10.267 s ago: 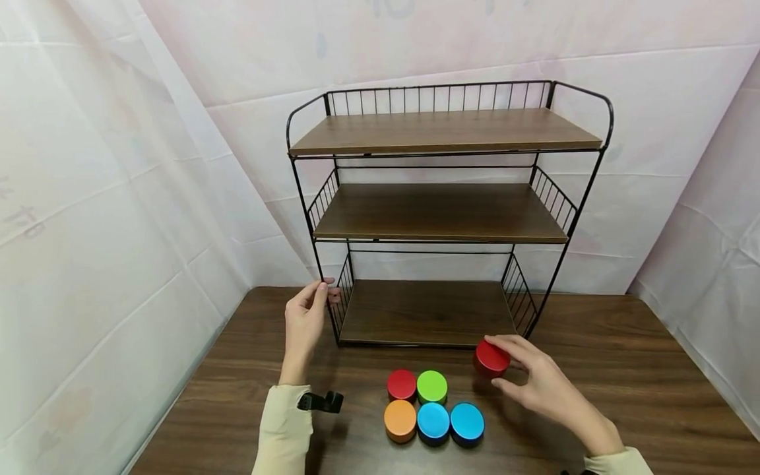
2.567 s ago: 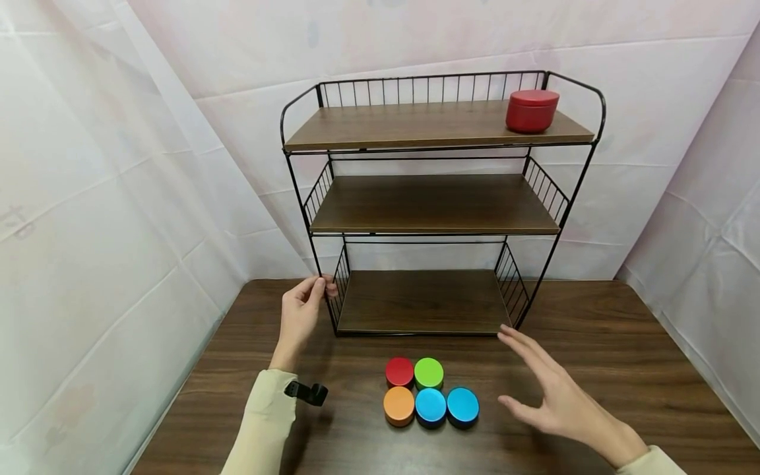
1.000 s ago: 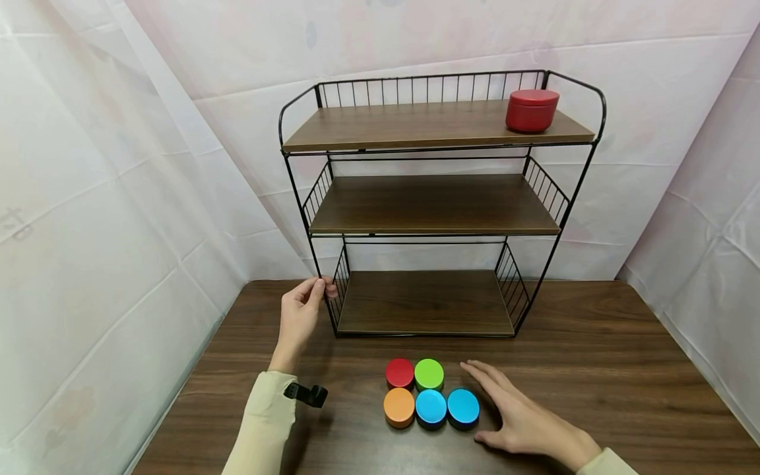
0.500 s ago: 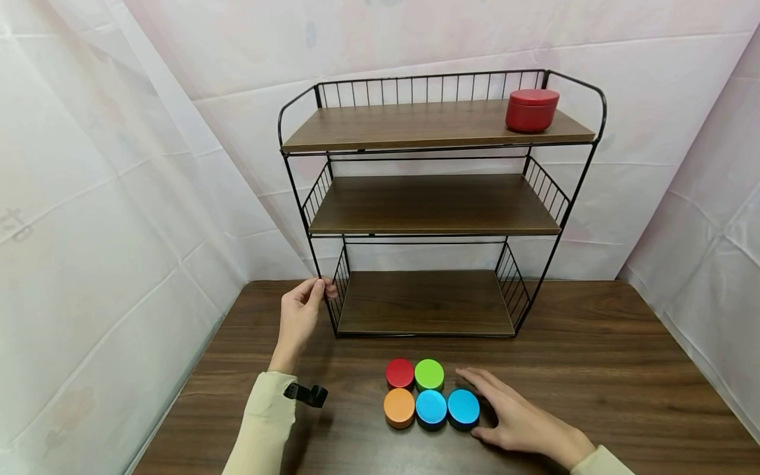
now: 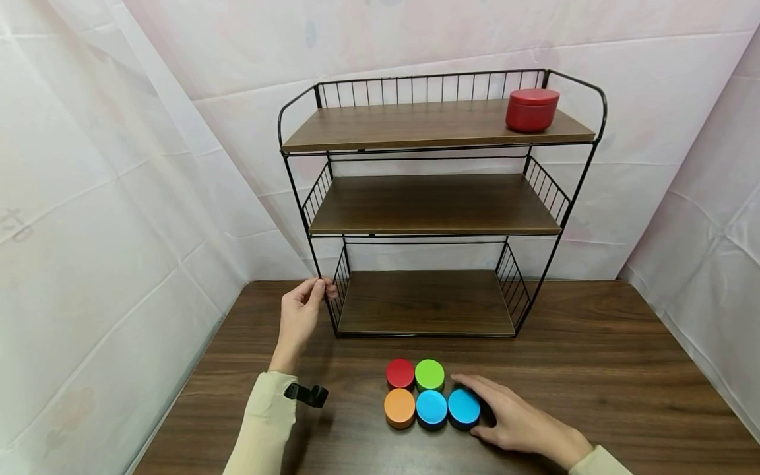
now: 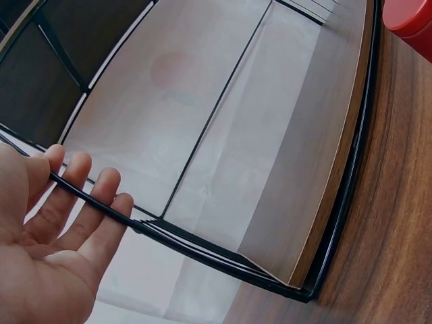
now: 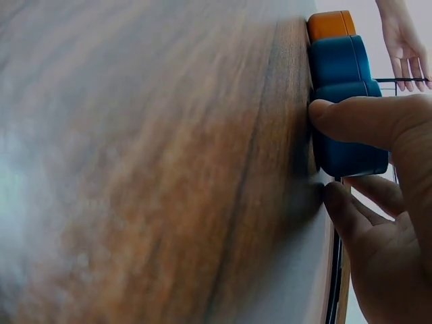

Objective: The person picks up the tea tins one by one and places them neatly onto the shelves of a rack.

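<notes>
My left hand pinches the left front post of a black wire rack with three brown shelves; in the left wrist view, the thumb and curled fingers of the left hand are round the thin black bar. On the table, my right hand has its thumb and fingers round the right-hand blue tin. In the right wrist view the thumb lies against that blue tin; its far side is hidden. Beside it stand another blue tin, an orange tin, a green tin and a red tin.
A larger-looking red tin stands at the right of the top shelf. The wooden table reaches round the rack on both sides. White cloth hangs behind and at the sides.
Over ten seconds, the red tin went from my right hand's grip on the table onto the top shelf. That hand then came left and closed round the blue tin. My left hand kept its hold.
</notes>
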A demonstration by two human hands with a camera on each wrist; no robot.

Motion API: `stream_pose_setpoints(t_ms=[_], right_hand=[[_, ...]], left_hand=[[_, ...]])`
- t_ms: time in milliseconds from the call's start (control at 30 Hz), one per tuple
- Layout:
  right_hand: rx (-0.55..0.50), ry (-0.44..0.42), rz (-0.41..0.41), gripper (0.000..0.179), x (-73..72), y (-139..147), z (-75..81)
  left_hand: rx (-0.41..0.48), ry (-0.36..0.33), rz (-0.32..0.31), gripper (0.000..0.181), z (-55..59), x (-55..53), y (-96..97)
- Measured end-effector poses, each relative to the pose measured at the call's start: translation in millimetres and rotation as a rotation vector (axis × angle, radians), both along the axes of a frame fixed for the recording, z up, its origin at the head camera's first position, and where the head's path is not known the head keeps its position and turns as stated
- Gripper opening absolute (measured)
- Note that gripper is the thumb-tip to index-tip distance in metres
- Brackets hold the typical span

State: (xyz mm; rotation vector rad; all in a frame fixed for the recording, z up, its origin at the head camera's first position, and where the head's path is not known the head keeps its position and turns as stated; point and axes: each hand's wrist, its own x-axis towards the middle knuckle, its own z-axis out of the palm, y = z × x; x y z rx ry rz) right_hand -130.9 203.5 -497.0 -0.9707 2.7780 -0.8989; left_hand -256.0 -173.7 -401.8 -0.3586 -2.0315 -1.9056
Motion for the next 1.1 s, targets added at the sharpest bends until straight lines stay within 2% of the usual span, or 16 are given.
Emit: stream_pose_setpoints(t_ms=[167, 567, 1100], right_hand=[[-0.042, 0.069, 0.044, 0.072, -1.5, 0.6, -3.7], [-0.089, 0.11, 0.092, 0.064, -4.5, 1.2, -6.7], [-0.097, 0.078, 0.101, 0.06, -5.7, 2.5, -4.2]], left_hand=[[0.019, -0.004, -0.006, 0.027, 0.1, -0.3, 0.7], [0.009, -0.007, 0.002, 0.027, 1.2, -0.2, 1.1], [0.007, 0.012, -0.003, 0.028, 0.2, 0.0, 0.6]])
